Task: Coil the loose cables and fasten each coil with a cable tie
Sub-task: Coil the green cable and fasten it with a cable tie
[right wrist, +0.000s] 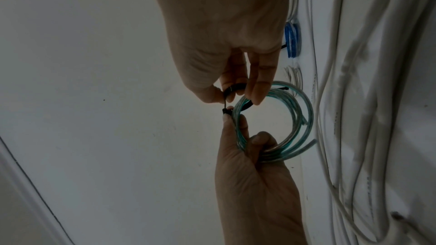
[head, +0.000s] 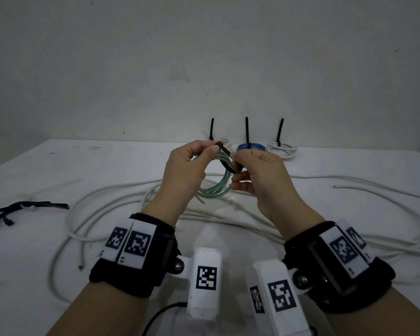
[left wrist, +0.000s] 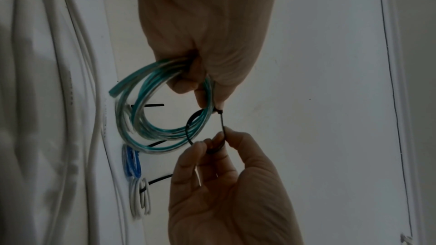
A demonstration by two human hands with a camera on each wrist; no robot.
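A green translucent cable coil point(head: 216, 187) hangs above the table between both hands. My left hand point(head: 212, 150) grips the coil point(left wrist: 165, 133) in its curled fingers and pinches the head of a black cable tie point(head: 224, 151) against it. The tie point(left wrist: 223, 122) loops loosely around the coil's strands. My right hand point(head: 237, 169) pinches the tie's strap point(right wrist: 232, 88) between thumb and fingers, close to the head. One cable end point(left wrist: 115, 90) sticks out of the coil.
Three tied coils stand along the back wall: white point(head: 224, 141), blue point(head: 251, 147), white point(head: 283, 149), each with a black tie tail pointing up. Long loose white cables point(head: 107, 197) sprawl over the white table point(head: 34, 166). Spare black ties point(head: 15, 209) lie at the left.
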